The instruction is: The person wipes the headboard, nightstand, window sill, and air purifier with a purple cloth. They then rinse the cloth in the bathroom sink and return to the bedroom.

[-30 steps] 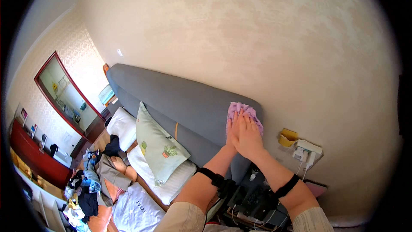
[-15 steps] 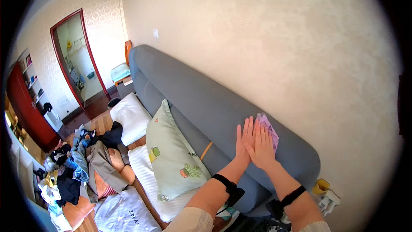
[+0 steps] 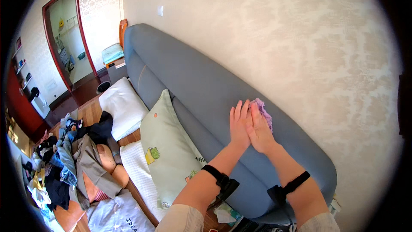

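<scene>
A right hand (image 3: 260, 135) covers a purple cloth (image 3: 266, 112) on a gray headboard (image 3: 189, 71), near its top edge toward the right end; whether the fingers grip it cannot be told. The left hand (image 3: 240, 123) lies alongside, fingers extended.

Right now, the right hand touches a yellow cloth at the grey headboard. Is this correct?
The colour is wrong: the head view shows a light purple cloth. The right hand does touch it at the grey headboard.
</scene>
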A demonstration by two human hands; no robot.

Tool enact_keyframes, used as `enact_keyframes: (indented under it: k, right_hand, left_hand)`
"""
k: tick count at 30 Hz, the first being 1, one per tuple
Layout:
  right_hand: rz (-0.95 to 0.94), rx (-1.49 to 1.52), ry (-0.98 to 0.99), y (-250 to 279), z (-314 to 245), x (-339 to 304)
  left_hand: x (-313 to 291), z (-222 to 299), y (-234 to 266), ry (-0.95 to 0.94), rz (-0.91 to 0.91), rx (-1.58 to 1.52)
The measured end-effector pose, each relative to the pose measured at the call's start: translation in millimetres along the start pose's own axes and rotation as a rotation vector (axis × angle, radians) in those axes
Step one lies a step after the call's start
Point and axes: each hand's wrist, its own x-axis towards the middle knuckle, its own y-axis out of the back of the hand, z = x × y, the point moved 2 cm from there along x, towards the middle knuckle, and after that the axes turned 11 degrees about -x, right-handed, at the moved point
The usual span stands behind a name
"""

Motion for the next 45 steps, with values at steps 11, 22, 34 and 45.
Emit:
enact_keyframes:
  k: [11, 22, 34, 45]
  right_hand:
    - [-0.046, 0.104, -0.106, 33, 9, -62]
    - [0.011, -0.362, -0.073, 63, 5, -128]
    - [0.187, -0.409, -0.274, 60, 5, -114]
    - [0.263, -0.52, -0.338, 26, 12, -79]
  left_hand:
    - [-16, 35, 10, 0.709, -0.256, -0.764]
    - [-6, 42, 30, 0.778, -0.533, -1.073]
    - [-12, 30, 34, 0.227, 0.179, -0.397]
    - [-63, 43, -37, -0.043, -0.385, -0.043]
